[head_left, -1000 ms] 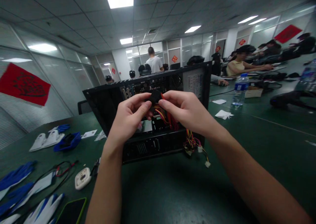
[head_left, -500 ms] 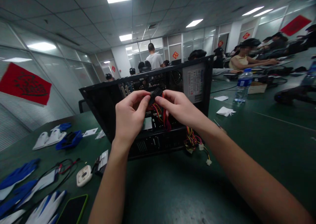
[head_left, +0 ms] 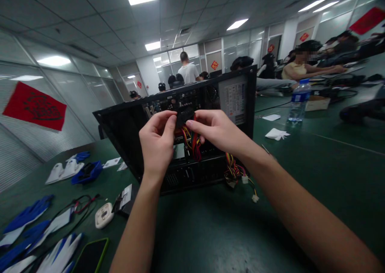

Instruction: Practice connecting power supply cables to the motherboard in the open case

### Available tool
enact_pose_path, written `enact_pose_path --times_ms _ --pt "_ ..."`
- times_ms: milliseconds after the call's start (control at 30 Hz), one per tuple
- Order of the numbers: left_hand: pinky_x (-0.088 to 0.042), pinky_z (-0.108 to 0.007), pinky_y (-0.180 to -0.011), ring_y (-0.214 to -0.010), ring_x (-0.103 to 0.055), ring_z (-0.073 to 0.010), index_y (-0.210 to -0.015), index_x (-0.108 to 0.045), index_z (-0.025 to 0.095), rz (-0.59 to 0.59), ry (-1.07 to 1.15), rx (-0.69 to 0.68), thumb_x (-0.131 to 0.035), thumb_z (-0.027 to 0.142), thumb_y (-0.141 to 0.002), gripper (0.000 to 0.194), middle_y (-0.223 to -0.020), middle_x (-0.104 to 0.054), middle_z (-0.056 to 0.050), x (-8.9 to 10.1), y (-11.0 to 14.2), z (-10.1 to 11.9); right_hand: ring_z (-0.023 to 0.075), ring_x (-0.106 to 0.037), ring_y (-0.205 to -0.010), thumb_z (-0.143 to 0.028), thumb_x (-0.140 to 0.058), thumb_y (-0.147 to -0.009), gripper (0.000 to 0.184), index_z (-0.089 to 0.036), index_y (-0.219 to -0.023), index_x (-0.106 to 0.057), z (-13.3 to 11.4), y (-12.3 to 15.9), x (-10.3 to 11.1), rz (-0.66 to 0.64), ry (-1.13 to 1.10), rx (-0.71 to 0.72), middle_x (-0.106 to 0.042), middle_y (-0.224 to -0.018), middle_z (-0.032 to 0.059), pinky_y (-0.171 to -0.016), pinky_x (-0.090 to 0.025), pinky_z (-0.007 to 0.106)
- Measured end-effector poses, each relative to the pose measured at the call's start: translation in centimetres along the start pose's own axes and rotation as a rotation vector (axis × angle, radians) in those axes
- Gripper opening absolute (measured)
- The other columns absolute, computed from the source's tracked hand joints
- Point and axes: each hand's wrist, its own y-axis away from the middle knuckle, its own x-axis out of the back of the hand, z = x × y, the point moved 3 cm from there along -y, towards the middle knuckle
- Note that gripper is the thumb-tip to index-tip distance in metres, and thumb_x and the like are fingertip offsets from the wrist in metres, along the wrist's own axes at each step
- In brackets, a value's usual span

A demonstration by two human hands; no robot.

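In front of me an open black computer case (head_left: 120, 140) stands tilted on the green table. Inside it show a circuit board and a labelled power supply (head_left: 234, 98). Before the opening, a black power connector (head_left: 185, 116) with red, yellow and black wires (head_left: 192, 142) is held up between both hands. My left hand (head_left: 158, 140) is closed, its thumb and forefinger pinched at the connector's left end. The right hand (head_left: 215, 128) closes its thumb and fingers on the right end, where the wires hang down. Fingers partly hide the connector's detail. A loose wire bundle (head_left: 233, 166) with white plugs (head_left: 245, 180) spills from the case's lower right.
At left lie blue-and-white gloves (head_left: 57, 257), a green-edged phone (head_left: 92, 255), a white rounded device (head_left: 104, 215), a cable (head_left: 86, 212) and a blue tray (head_left: 87, 172). A water bottle (head_left: 299, 100) and crumpled paper (head_left: 276, 134) are at right. Other people sit beyond.
Both hands and the black connector have shifted slightly left, and the left fingertips sit nearer its end. The connector has turned a little. The whole view has shifted slightly.
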Motion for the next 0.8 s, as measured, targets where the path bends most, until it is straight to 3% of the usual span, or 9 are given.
enact_pose_path --times_ms 167,367,533,667,800 --pt "-0.054 -0.024 -0.072 -0.08 -0.069 -0.0158 -0.098 -0.071 0.017 0.006 -0.08 -0.017 -0.062 0.031 -0.092 0.018 -0.09 -0.074 -0.004 -0.6 0.7 0.6 0.009 -0.047 -0.055 -0.048 -0.067 -0.085 0.035 -0.014 -0.077 -0.064 0.7 -0.1 0.5 -0.024 -0.056 -0.091 -0.057 -0.065 -0.0014 -0.049 -0.036 0.022" --pt "-0.055 -0.024 -0.07 -0.079 -0.07 -0.0163 -0.099 -0.072 0.017 -0.031 -0.089 0.016 -0.06 0.031 -0.093 0.02 -0.091 -0.075 -0.004 -1.1 1.0 -0.4 0.0091 -0.048 -0.053 -0.05 -0.069 -0.082 0.038 -0.013 -0.073 -0.064 1.6 -0.2 -0.3 -0.048 -0.095 -0.156 -0.058 -0.063 -0.0007 -0.047 -0.036 0.022" --pt "-0.055 -0.025 -0.074 -0.083 -0.071 -0.0172 -0.102 -0.072 0.017 -0.058 -0.107 0.027 -0.055 0.035 -0.096 0.026 -0.097 -0.076 -0.005 -1.4 1.0 -0.9 0.01 -0.049 -0.053 -0.056 -0.072 -0.077 0.044 -0.014 -0.071 -0.063 1.7 -0.2 -0.9 0.021 -0.127 -0.149 -0.055 -0.059 -0.0018 -0.047 -0.037 0.022" --pt "-0.055 -0.031 -0.087 -0.1 -0.07 -0.022 -0.111 -0.072 0.017 -0.11 -0.111 0.017 -0.048 0.037 -0.099 0.033 -0.109 -0.075 -0.008 -1.7 1.2 -0.5 0.0114 -0.052 -0.059 -0.06 -0.07 -0.078 0.046 -0.014 -0.075 -0.063 1.8 -0.3 -0.9 0.103 -0.155 -0.095 -0.059 -0.064 -0.0007 -0.05 -0.04 0.023" --pt "-0.052 -0.035 -0.098 -0.119 -0.063 -0.0252 -0.133 -0.061 0.016 -0.174 -0.073 0.003 -0.052 0.038 -0.098 0.043 -0.124 -0.07 -0.01 -2.5 1.7 0.2 0.0122 -0.055 -0.064 -0.06 -0.066 -0.083 0.045 -0.015 -0.076 -0.062 2.2 -0.6 -0.5 0.189 -0.181 -0.008 -0.061 -0.07 0.0007 -0.056 -0.045 0.024"
